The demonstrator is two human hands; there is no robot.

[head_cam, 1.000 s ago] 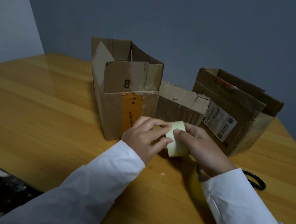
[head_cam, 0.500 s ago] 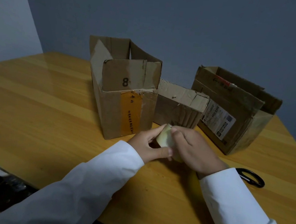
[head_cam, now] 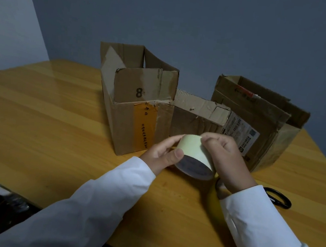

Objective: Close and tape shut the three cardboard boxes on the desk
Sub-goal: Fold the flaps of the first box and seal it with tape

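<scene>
Tape roll (head_cam: 193,156) held just above desk (head_cam: 39,121), in front of three open boxes. Left hand (head_cam: 163,155) cradles its side; right hand (head_cam: 226,155) pinches the top rim, probably hunting the tape's free end. Scissors (head_cam: 278,198) lie beside right sleeve.

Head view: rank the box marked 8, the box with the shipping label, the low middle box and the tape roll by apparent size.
1. Box marked 8, largest.
2. Box with the shipping label, close behind; it sits farther back, so the order of these two is unsure.
3. Low middle box, partly hidden.
4. Tape roll, smallest, though nearest the camera.
</scene>
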